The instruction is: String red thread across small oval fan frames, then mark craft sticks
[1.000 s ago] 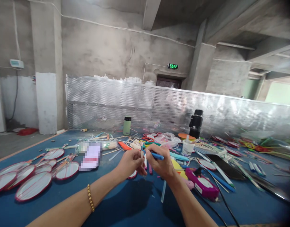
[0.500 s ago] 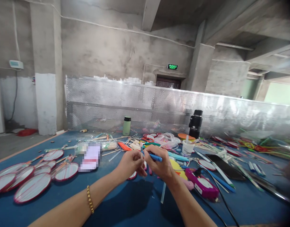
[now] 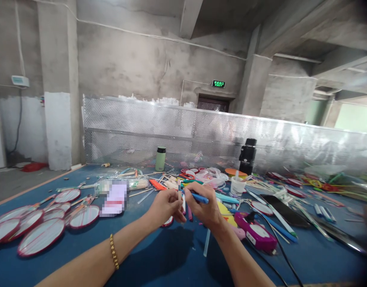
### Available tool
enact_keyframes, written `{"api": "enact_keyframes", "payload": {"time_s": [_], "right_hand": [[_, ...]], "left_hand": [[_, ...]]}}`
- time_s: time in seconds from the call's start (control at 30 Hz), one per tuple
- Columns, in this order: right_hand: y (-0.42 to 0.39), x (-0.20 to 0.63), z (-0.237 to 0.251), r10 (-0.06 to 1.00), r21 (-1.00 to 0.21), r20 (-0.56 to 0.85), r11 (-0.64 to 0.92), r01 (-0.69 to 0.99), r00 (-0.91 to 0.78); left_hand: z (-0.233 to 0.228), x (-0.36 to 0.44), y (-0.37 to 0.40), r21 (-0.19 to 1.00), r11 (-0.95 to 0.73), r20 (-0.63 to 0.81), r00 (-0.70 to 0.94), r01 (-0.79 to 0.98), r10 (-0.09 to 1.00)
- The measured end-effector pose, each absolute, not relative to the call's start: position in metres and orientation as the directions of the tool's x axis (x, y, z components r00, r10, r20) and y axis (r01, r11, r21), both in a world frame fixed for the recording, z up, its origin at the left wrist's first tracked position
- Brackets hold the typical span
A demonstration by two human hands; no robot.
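Note:
My left hand [image 3: 168, 205] is closed, pinching a small flat stick [image 3: 179, 186] that stands upright between the fingertips. The stick looks pale, with a coloured mark partway up. In my right hand [image 3: 204, 203] is a blue pen [image 3: 200, 197], its rear end sticking out to the right. The pen's tip points left toward the stick; whether it touches is too small to tell. Below the hands, a red-rimmed disc [image 3: 168, 222] is mostly hidden by the left hand. A dark pink stick [image 3: 190, 213] shows between the hands.
Several red-rimmed white round fans [image 3: 41, 238] lie at left beside a blurred lilac packet [image 3: 115, 199]. A green cup [image 3: 160, 159] and black flask [image 3: 247, 156] stand at the back. A white cup [image 3: 237, 185], purple device [image 3: 255, 233] with black cables and dark phone-like slab [image 3: 287, 211] lie right.
My right hand with the blue pen has shifted slightly to the right, away from the stick. The left hand holds nearly still.

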State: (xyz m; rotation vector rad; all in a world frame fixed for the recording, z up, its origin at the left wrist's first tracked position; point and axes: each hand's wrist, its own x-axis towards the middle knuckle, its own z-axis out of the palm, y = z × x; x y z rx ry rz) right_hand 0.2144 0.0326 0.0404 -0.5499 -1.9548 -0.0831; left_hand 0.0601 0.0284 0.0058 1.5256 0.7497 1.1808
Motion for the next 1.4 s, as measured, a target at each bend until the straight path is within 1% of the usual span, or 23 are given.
{"api": "enact_keyframes", "payload": {"time_s": [0.1,0.3,0.63,0.73,0.87,0.93,1.0,1.03,1.1,1.23,1.3,1.37,1.4], "right_hand": [[0.034,0.214,0.039,0.361,-0.202,0.850,0.895,0.398,-0.382],[0.033,0.213,0.039,0.373,-0.219,0.848,0.894,0.391,-0.376],[0.032,0.213,0.040,0.359,-0.204,0.845,0.901,0.383,-0.395],[0.031,0.213,0.041,0.359,-0.222,0.870,0.896,0.383,-0.336],[0.032,0.216,0.047,0.319,-0.223,0.922,0.902,0.371,-0.221],[0.036,0.220,0.052,0.333,-0.213,0.906,0.893,0.397,-0.262],[0.042,0.227,0.054,0.340,-0.168,0.883,0.873,0.458,-0.324],[0.046,0.231,0.054,0.358,-0.147,0.863,0.853,0.501,-0.356],[0.053,0.239,0.053,0.433,-0.102,0.779,0.802,0.589,-0.454],[0.061,0.246,0.047,0.618,0.021,0.538,0.669,0.743,-0.573],[0.065,0.242,0.046,0.683,0.100,0.412,0.624,0.775,-0.603],[0.068,0.231,0.045,0.724,0.171,0.297,0.601,0.781,-0.622],[0.070,0.225,0.046,0.728,0.181,0.273,0.602,0.777,-0.628]], "left_hand": [[0.005,0.060,0.029,0.953,-0.286,0.304,0.324,-0.103,0.896],[0.004,0.060,0.030,0.952,-0.288,0.307,0.328,-0.106,0.893],[0.004,0.059,0.030,0.953,-0.287,0.302,0.320,-0.094,0.898],[0.004,0.058,0.032,0.956,-0.283,0.293,0.321,-0.077,0.901],[0.003,0.053,0.035,0.958,-0.278,0.285,0.289,-0.066,0.914],[0.003,0.049,0.038,0.957,-0.285,0.288,0.270,-0.049,0.919],[0.003,0.045,0.042,0.960,-0.281,0.278,0.237,-0.022,0.931],[0.003,0.042,0.044,0.961,-0.275,0.270,0.225,-0.010,0.936],[0.003,0.038,0.047,0.962,-0.273,0.265,0.198,0.013,0.944],[0.005,0.033,0.051,0.965,-0.257,0.246,0.154,0.053,0.957],[0.007,0.031,0.052,0.971,-0.232,0.224,0.120,0.057,0.967],[0.011,0.030,0.053,0.977,-0.207,0.202,0.091,0.043,0.975],[0.013,0.030,0.052,0.980,-0.198,0.195,0.083,0.035,0.977]]}}
